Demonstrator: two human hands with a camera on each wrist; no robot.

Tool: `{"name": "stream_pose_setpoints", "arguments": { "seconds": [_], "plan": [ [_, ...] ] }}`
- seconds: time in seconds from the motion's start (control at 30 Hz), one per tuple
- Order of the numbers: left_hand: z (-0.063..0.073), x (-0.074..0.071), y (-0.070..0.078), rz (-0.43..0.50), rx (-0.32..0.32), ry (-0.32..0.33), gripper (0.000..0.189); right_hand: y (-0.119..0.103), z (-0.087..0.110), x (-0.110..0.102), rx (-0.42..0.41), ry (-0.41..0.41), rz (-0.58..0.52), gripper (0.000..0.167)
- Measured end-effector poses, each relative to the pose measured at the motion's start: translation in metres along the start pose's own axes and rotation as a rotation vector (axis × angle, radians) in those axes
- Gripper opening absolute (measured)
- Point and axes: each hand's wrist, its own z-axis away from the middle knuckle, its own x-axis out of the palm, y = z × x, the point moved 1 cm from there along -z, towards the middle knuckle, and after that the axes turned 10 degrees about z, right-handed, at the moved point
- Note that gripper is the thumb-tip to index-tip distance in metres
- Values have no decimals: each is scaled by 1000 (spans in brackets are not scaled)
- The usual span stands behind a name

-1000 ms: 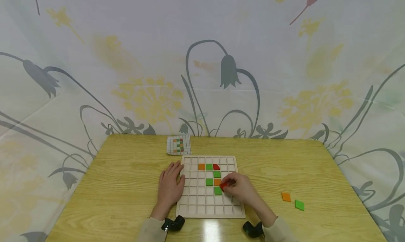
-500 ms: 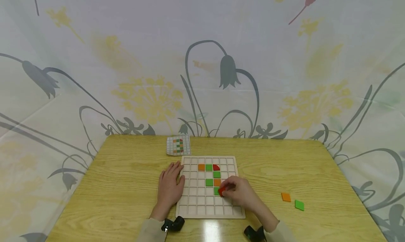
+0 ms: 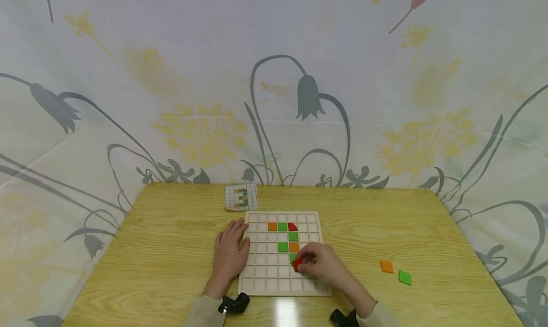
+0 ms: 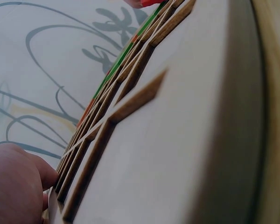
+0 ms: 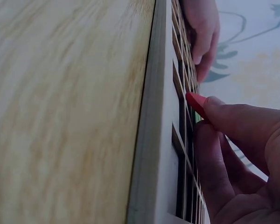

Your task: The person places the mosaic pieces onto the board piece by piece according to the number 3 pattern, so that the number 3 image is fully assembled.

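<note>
Between thumb and fingers, my right hand (image 3: 323, 265) pinches a red tile (image 3: 297, 265) tilted over the wooden grid board (image 3: 261, 285). In the right wrist view the red tile (image 5: 196, 102) is seen edge-on, its low corner close to the grid. My left hand (image 3: 231, 251) lies with extended fingers along the board's left edge. Set in the cells are an orange tile (image 3: 272, 226), a green tile (image 3: 282, 226) and a red quarter-round tile (image 3: 292, 226) in one row. Below them sit more green tiles (image 3: 283, 246) and another orange tile (image 3: 294, 246). One green tile is partly covered by the held tile.
A small card (image 3: 241, 197) printed with a coloured grid pattern lies behind the board. To the right on the table (image 3: 162, 232) lie a loose orange tile (image 3: 386, 266) and a loose green tile (image 3: 405, 277). A flower-patterned cloth (image 3: 274, 141) rises behind the table.
My right hand has carried the red tile toward the board's near side and slightly left, from beside the orange tile to the lower green one. The left hand has stayed in place.
</note>
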Motion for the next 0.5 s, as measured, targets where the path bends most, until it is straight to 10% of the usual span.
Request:
{"name": "stream_pose_setpoints", "arguments": {
  "seconds": [0.5],
  "plan": [
    [0, 0, -1, 4, 3, 1, 38, 5, -6, 4, -69, -34, 35, 13]
  ]
}}
